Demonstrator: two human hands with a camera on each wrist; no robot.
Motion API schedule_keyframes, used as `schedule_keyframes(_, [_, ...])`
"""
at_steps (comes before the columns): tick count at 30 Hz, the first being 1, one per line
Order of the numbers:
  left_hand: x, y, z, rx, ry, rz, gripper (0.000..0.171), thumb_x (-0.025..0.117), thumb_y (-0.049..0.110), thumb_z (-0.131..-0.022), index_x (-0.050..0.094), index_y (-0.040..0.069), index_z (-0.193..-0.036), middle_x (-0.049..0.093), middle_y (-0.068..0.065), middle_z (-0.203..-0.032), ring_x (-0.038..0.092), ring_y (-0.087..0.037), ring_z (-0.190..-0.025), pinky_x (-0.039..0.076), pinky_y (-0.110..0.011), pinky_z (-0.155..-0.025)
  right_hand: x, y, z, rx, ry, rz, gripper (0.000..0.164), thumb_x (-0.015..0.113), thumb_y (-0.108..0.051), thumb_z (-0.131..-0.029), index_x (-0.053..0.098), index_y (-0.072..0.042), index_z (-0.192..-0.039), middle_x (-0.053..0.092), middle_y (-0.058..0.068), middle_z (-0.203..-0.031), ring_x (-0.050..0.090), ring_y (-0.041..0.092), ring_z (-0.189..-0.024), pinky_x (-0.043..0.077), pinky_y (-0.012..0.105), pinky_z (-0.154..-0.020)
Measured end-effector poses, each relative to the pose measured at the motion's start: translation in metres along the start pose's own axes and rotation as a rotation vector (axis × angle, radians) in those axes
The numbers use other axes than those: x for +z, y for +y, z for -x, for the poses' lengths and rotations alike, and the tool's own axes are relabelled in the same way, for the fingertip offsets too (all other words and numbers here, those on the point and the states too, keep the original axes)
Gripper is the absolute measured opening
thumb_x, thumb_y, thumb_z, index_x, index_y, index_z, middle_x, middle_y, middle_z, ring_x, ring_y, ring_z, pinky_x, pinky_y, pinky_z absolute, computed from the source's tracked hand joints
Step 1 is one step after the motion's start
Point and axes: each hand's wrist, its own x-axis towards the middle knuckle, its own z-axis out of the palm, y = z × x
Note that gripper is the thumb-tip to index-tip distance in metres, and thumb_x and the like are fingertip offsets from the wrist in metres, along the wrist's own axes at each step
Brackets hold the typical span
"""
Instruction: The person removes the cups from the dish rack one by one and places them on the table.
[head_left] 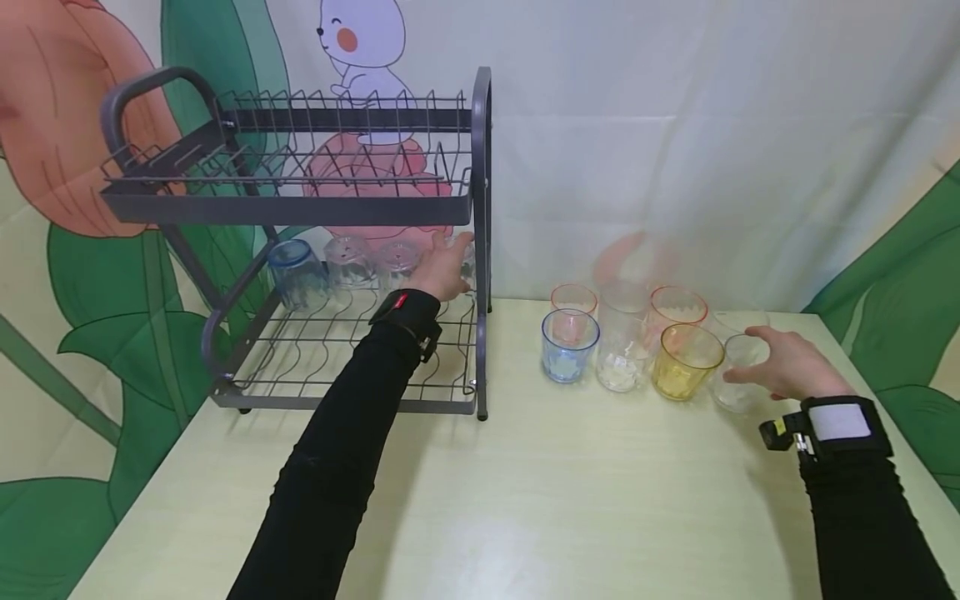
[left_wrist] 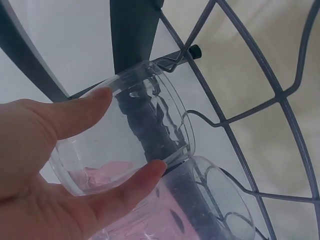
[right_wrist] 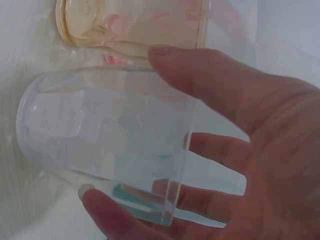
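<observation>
My left hand [head_left: 442, 268] reaches inside the lower tier of a dish rack. Its thumb and finger grip an upside-down clear glass [left_wrist: 135, 120] at the tier's right end, beside another clear glass [left_wrist: 215, 200]. To the right on the table, my right hand [head_left: 798, 367] has thumb and fingers curled around an upright clear glass [right_wrist: 105, 125]. That glass is the nearest to the right hand in a cluster, next to a yellow glass [head_left: 684, 367]. A blue glass [head_left: 567, 354], red-rimmed glasses [head_left: 677, 305] and a tall clear glass [head_left: 621, 358] stand by it.
The two-tier dark wire rack [head_left: 288, 208] stands on the left of the pale table [head_left: 570, 500]. An upturned blue glass [head_left: 296, 275] and clear glasses [head_left: 348, 262] line its lower tier. A patterned curtain [head_left: 675, 142] hangs behind; the rack's right upright [head_left: 482, 250] is beside the left hand.
</observation>
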Motion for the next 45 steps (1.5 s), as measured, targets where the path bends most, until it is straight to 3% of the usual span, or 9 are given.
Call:
schedule_keyframes(9, [-0.004, 0.002, 0.007, 0.016, 0.016, 0.004, 0.081, 0.074, 0.002, -0.086, 0.029, 0.020, -0.151, 0.023, -0.025, -0.146, 0.053, -0.034, -0.094, 0.051, -0.039, -0.071, 0.004, 0.002, -0.005, 0.014, 0.006, -0.020, 0.096, 0.074, -0.041, -0.085, 0.022, 0.010, -0.147, 0.029, 0.046, -0.135, 0.060, 0.028, -0.071, 0.053, 0.034, -0.056])
schedule_keyframes(19, [-0.006, 0.005, 0.009, 0.031, 0.021, -0.036, 0.080, 0.075, -0.002, -0.083, 0.034, 0.022, -0.147, 0.027, -0.021, -0.145, 0.056, -0.030, -0.086, 0.049, -0.032, -0.063, 0.006, -0.001, -0.007, 0.046, 0.018, -0.029, 0.103, 0.074, -0.044, -0.083, 0.014, 0.008, -0.150, 0.019, 0.049, -0.132, 0.042, 0.050, -0.098, 0.054, 0.038, -0.053])
schedule_keyframes(23, [-0.010, 0.004, 0.013, 0.045, 0.011, -0.039, 0.079, 0.076, -0.001, -0.083, 0.034, 0.021, -0.147, 0.027, -0.022, -0.144, 0.057, -0.029, -0.077, 0.046, -0.031, -0.059, 0.005, 0.001, -0.007, 0.010, 0.017, 0.000, 0.116, 0.078, -0.048, -0.078, 0.008, 0.009, -0.150, 0.015, 0.050, -0.136, 0.032, 0.061, -0.113, 0.052, 0.062, -0.072])
schedule_keyframes(27, [-0.014, 0.003, 0.018, 0.070, 0.010, -0.032, 0.078, 0.076, 0.001, -0.083, 0.034, 0.020, -0.147, 0.026, -0.022, -0.146, 0.057, -0.029, -0.078, 0.048, -0.033, -0.063, 0.001, -0.002, -0.006, -0.028, 0.016, 0.035, 0.124, 0.079, -0.051, -0.075, 0.002, 0.010, -0.151, 0.008, 0.052, -0.140, 0.016, 0.067, -0.125, 0.029, 0.081, -0.090])
schedule_keyframes(33, [-0.022, 0.003, 0.026, 0.103, 0.010, -0.007, 0.077, 0.076, 0.002, -0.084, 0.034, 0.016, -0.146, 0.024, -0.023, -0.146, 0.057, -0.032, -0.085, 0.052, -0.039, -0.072, -0.006, -0.018, 0.001, -0.063, 0.045, 0.021, 0.123, 0.077, -0.052, -0.078, -0.002, 0.005, -0.153, 0.001, 0.050, -0.143, 0.013, 0.068, -0.127, 0.026, 0.081, -0.092])
schedule_keyframes(40, [-0.030, 0.001, 0.038, 0.164, 0.021, 0.030, 0.072, 0.077, 0.006, -0.084, 0.035, 0.012, -0.142, 0.034, -0.021, -0.139, 0.050, -0.031, -0.103, 0.048, -0.041, -0.086, -0.010, -0.043, 0.015, -0.124, 0.100, -0.033, 0.119, 0.074, -0.055, -0.081, -0.003, 0.000, -0.155, 0.004, 0.044, -0.148, 0.011, 0.062, -0.133, 0.024, 0.079, -0.095])
schedule_keyframes(45, [-0.034, -0.004, 0.047, 0.174, 0.031, 0.088, 0.072, 0.077, 0.006, -0.085, 0.035, 0.013, -0.143, 0.033, -0.021, -0.139, 0.049, -0.031, -0.104, 0.047, -0.041, -0.085, -0.009, -0.062, 0.026, -0.164, 0.132, -0.103, 0.115, 0.072, -0.056, -0.083, -0.001, -0.008, -0.157, 0.006, 0.035, -0.155, 0.010, 0.056, -0.138, 0.023, 0.077, -0.099])
